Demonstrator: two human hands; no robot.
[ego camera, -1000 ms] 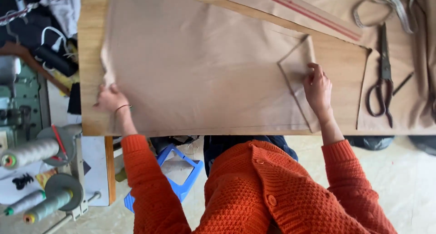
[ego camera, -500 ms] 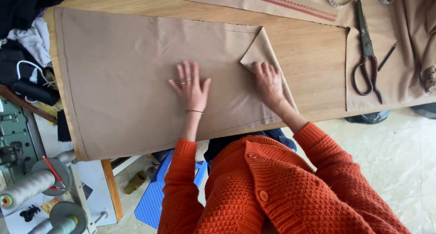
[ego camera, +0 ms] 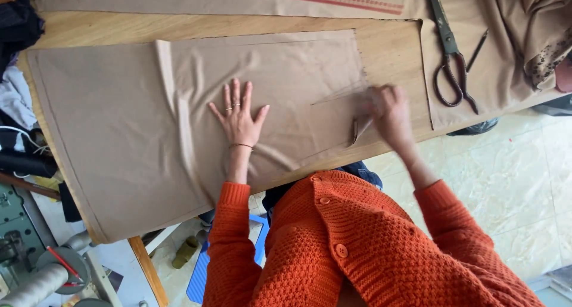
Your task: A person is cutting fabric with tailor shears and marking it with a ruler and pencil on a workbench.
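Wooden table (ego camera: 390,47) spread with tan cloth (ego camera: 119,134).
Left hand (ego camera: 238,119) lies flat on the cloth's middle, fingers splayed open; right hand (ego camera: 390,110), blurred, grips the cloth's folded right corner, with scissors (ego camera: 450,56) beyond it.

Left hand (ego camera: 238,115) flat, fingers spread, pressing on tan fabric (ego camera: 119,140) spread over wooden table (ego camera: 387,50). Right hand (ego camera: 388,111) blurred at the fabric's folded corner near the table edge. Scissors (ego camera: 448,50) and pencil (ego camera: 476,49) lying farther right.
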